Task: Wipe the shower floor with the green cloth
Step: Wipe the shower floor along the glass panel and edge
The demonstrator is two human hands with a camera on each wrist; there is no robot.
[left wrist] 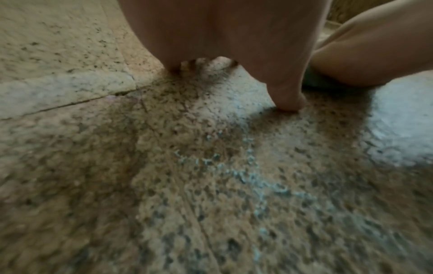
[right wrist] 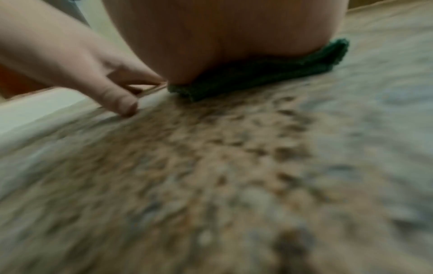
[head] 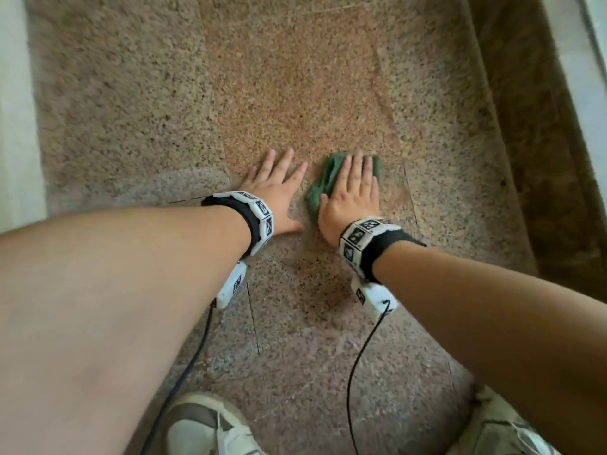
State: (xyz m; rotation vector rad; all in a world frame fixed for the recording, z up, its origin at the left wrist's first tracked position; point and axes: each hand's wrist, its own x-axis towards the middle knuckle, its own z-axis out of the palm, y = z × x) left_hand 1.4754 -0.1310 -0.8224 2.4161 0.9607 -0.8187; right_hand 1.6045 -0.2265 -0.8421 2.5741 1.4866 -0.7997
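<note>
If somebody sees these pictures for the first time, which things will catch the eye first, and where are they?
First the green cloth, dark against the speckled stone shower floor, pressed flat under the right hand near the middle of the head view. Just beside it, the left hand rests on bare floor with fingers spread. Both wrists wear white bands with black square markers, with black cables trailing back toward the shoes.

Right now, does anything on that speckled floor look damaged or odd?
Thin cracks run through the shower floor, and a reddish patch discolours it ahead of the green cloth. The cloth is bunched under the right hand.
</note>
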